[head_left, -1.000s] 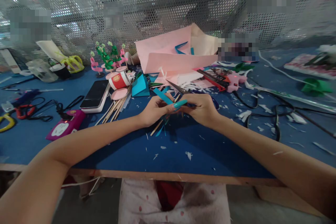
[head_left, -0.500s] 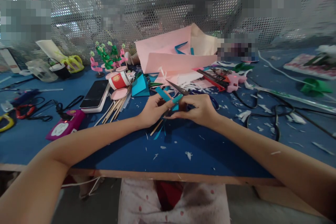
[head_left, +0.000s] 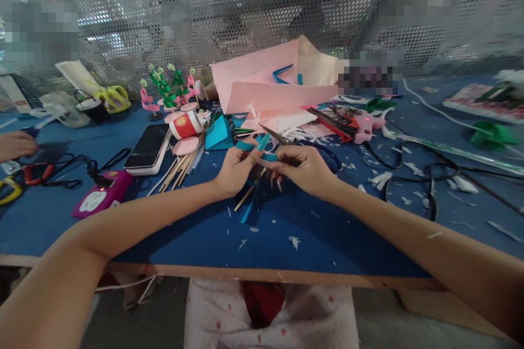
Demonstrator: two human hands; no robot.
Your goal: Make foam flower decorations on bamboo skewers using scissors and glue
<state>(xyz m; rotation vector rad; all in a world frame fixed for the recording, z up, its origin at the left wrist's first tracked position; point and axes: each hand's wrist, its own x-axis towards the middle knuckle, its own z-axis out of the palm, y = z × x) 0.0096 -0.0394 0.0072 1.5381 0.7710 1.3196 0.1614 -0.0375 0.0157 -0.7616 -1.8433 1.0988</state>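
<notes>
Together, two hands [head_left: 234,174] [head_left: 308,169] hold one strip [head_left: 244,146].

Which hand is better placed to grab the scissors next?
Probably the right hand: the handle of the scissors shows just beyond it. The left hand is nearer the pointed end. Both hands are busy with blue paper, though.

another person's hand [head_left: 18,145] newly at left edge, thumb [head_left: 250,159] of left hand [head_left: 232,174] tipped upward, blue strip [head_left: 244,146] less exposed
</notes>
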